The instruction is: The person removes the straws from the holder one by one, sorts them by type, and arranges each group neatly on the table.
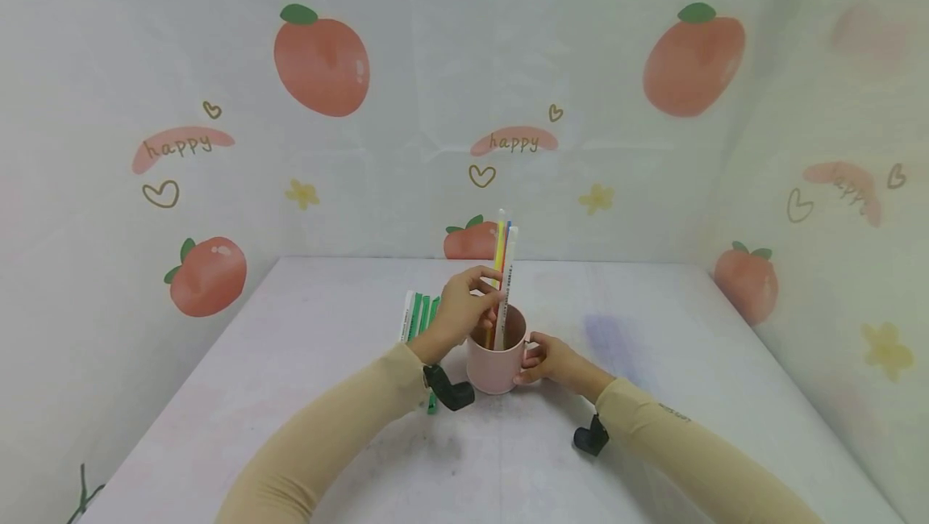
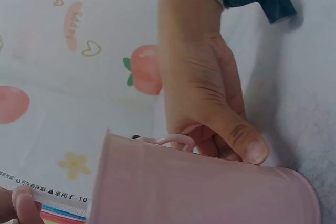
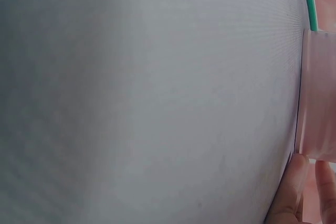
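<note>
A pink mug [image 1: 495, 369] stands upright on the table, with several colored straws [image 1: 498, 248] and a straw in a printed white wrapper [image 1: 510, 266] rising from it. At the rim, my left hand [image 1: 459, 306] pinches the white-wrapped straw; its fingertips [image 2: 26, 205] show at the lower left of the left wrist view. My right hand [image 1: 557, 364] holds the mug at its handle [image 2: 178, 140], thumb laid against the side wall. Only a few right fingers [image 3: 289, 187] appear beside the mug in the right wrist view.
Several green strips [image 1: 416, 316] and a white-wrapped one [image 1: 406, 316] lie on the table left of the mug, partly hidden behind my left arm. The pale table [image 1: 312, 322] meets a white backdrop [image 1: 406, 185] printed with fruit. Each wrist carries a black camera mount [image 1: 450, 388].
</note>
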The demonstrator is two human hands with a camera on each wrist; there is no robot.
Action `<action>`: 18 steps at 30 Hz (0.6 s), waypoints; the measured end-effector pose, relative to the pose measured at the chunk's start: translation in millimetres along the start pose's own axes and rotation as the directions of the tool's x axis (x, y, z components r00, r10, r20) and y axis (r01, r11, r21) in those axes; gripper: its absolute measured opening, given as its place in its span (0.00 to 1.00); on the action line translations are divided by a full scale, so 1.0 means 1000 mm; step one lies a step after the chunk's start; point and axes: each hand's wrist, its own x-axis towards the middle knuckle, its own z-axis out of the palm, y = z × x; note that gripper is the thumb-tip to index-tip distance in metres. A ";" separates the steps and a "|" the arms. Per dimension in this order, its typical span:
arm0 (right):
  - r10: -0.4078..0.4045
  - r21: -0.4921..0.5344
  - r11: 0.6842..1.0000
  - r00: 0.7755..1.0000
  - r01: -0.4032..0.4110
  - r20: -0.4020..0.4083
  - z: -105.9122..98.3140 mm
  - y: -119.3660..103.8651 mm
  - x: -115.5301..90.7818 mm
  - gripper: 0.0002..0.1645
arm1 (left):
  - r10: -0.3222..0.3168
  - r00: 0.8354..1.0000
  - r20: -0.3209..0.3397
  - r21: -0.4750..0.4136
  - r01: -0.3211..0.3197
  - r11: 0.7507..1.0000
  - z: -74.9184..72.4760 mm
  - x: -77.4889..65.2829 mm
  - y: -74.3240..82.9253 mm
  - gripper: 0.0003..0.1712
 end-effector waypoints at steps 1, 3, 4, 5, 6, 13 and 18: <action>-0.001 -0.001 1.000 1.000 0.001 -0.001 0.000 0.000 0.000 0.56 | 0.001 1.000 -0.016 0.000 -0.001 1.000 -0.001 0.000 0.002 0.15; -0.005 -0.002 1.000 1.000 0.005 -0.001 0.000 0.001 0.000 0.56 | 0.011 0.999 -0.043 0.000 -0.011 1.000 -0.003 0.000 0.004 0.15; -0.006 -0.003 1.000 1.000 0.006 -0.001 0.000 0.001 0.000 0.56 | 0.012 0.998 -0.058 -0.003 -0.013 1.000 -0.004 0.000 0.005 0.15; -0.004 0.003 1.000 1.000 0.004 -0.001 0.000 0.001 0.001 0.56 | 0.020 0.997 -0.071 -0.002 -0.021 1.000 -0.005 0.000 0.005 0.15; -0.004 0.004 1.000 1.000 0.004 0.000 0.000 0.001 0.001 0.56 | 0.031 0.996 -0.082 -0.004 -0.032 0.999 -0.006 0.001 0.006 0.14; -0.009 0.001 1.000 1.000 0.009 0.006 0.000 0.001 0.001 0.55 | 0.040 0.992 -0.120 -0.089 -0.050 0.995 -0.013 0.001 0.006 0.14; -0.007 0.022 1.000 1.000 0.007 0.017 0.000 0.001 0.001 0.55 | 0.002 0.990 -0.140 -0.193 -0.029 0.981 -0.018 0.003 0.006 0.15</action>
